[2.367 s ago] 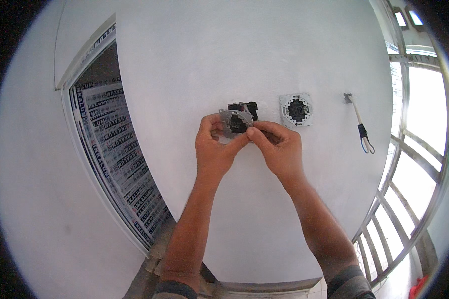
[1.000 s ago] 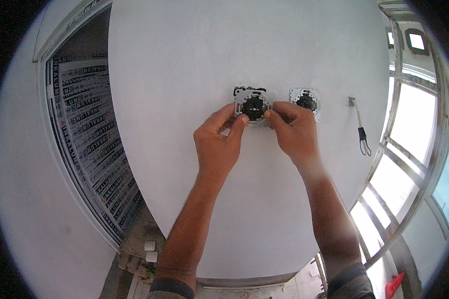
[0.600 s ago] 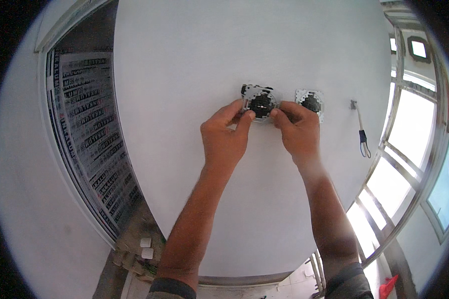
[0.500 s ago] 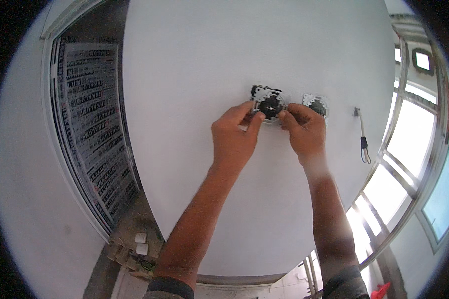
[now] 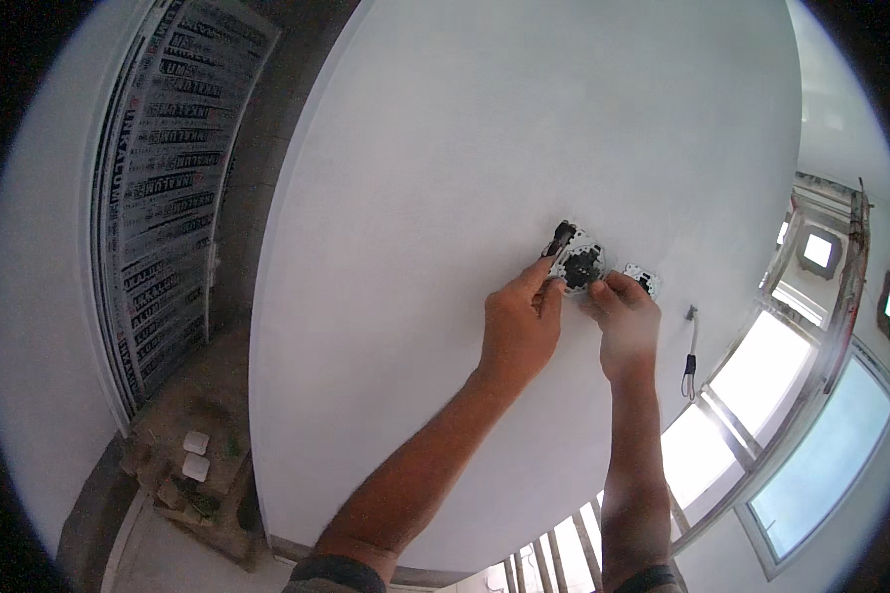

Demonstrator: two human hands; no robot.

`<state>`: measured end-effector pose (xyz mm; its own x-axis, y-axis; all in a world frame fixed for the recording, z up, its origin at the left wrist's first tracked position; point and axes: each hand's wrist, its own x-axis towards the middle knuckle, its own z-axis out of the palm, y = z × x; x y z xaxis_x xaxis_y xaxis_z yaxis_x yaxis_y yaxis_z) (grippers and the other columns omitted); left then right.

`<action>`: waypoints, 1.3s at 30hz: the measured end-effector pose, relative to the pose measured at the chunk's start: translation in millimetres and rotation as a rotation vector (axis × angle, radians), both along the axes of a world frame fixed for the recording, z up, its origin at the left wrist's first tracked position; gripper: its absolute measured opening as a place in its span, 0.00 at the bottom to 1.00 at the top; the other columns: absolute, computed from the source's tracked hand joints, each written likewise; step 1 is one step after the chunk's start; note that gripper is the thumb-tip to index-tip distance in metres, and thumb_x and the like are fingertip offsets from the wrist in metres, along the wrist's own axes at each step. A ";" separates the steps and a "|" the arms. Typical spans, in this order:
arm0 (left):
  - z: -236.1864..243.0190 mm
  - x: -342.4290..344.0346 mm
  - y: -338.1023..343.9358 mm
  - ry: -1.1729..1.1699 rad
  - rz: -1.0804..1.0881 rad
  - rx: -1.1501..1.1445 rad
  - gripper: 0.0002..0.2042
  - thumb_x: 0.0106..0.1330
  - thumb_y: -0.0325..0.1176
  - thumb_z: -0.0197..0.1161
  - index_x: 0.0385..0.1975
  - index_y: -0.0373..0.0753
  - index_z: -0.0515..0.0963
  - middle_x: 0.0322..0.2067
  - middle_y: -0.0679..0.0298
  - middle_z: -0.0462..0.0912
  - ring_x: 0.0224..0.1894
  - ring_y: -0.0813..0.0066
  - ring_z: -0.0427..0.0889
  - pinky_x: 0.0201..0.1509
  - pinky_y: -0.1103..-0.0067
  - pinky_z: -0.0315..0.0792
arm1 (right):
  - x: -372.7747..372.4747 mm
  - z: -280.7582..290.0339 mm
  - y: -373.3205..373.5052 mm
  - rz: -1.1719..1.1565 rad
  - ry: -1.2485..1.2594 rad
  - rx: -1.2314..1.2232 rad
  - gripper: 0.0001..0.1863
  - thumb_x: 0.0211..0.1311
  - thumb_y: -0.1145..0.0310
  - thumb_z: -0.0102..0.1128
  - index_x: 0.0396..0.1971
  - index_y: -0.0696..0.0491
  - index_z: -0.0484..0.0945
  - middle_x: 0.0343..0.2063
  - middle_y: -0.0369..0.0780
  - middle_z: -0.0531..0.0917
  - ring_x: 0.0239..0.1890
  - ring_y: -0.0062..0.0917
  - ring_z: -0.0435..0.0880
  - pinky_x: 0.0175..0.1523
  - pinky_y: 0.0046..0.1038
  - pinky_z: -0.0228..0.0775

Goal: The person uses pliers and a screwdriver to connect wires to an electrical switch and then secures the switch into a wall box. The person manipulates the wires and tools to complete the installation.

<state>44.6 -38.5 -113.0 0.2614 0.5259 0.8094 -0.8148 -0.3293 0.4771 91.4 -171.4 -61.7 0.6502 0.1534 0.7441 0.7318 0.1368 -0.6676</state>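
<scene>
A light switch mechanism (image 5: 578,261), black in a metal frame, sits against the white wall (image 5: 524,128). My left hand (image 5: 520,321) pinches its left side with thumb and fingers. On its right side my right hand (image 5: 625,326) holds it with the fingertips. Just to the right, a second switch mechanism (image 5: 643,278) is set in the wall, partly hidden behind my right hand.
A thin tool or wire piece (image 5: 690,348) hangs on the wall right of the switches. Windows (image 5: 811,415) lie at the right. A printed door or panel (image 5: 168,178) stands at the left. Two white cover plates (image 5: 196,455) lie on rubble at the lower left.
Both hands brought the switch mechanism up to the wall, left of the second one. My view has swung, so hands and switches now sit further right in the picture.
</scene>
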 end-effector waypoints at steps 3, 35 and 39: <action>-1.0 5.5 8.2 0.003 0.044 0.070 0.16 0.70 0.28 0.64 0.55 0.29 0.79 0.29 0.54 0.88 0.31 0.72 0.88 0.36 0.76 0.81 | -4.3 2.8 1.1 -0.047 -0.052 -0.084 0.16 0.66 0.73 0.66 0.49 0.67 0.81 0.39 0.45 0.86 0.40 0.26 0.85 0.47 0.28 0.80; 28.5 -22.0 58.4 0.045 0.996 0.831 0.32 0.58 0.51 0.75 0.65 0.59 0.76 0.70 0.62 0.69 0.75 0.54 0.56 0.74 0.46 0.50 | 5.0 8.1 8.6 -0.243 -0.233 -0.164 0.13 0.60 0.67 0.68 0.36 0.64 0.86 0.28 0.49 0.88 0.30 0.32 0.88 0.40 0.33 0.78; 28.2 -13.8 62.2 0.020 1.039 0.867 0.32 0.57 0.56 0.73 0.64 0.61 0.77 0.73 0.62 0.63 0.78 0.50 0.49 0.76 0.38 0.40 | 4.8 8.1 6.6 -0.205 -0.206 -0.141 0.12 0.60 0.68 0.68 0.34 0.63 0.85 0.28 0.49 0.88 0.31 0.34 0.89 0.41 0.34 0.79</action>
<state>30.7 23.6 -84.8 0.0740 -0.1879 0.9794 -0.0029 -0.9821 -0.1882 96.3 -164.8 -53.6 0.5159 0.1459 0.8441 0.8564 -0.1107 -0.5043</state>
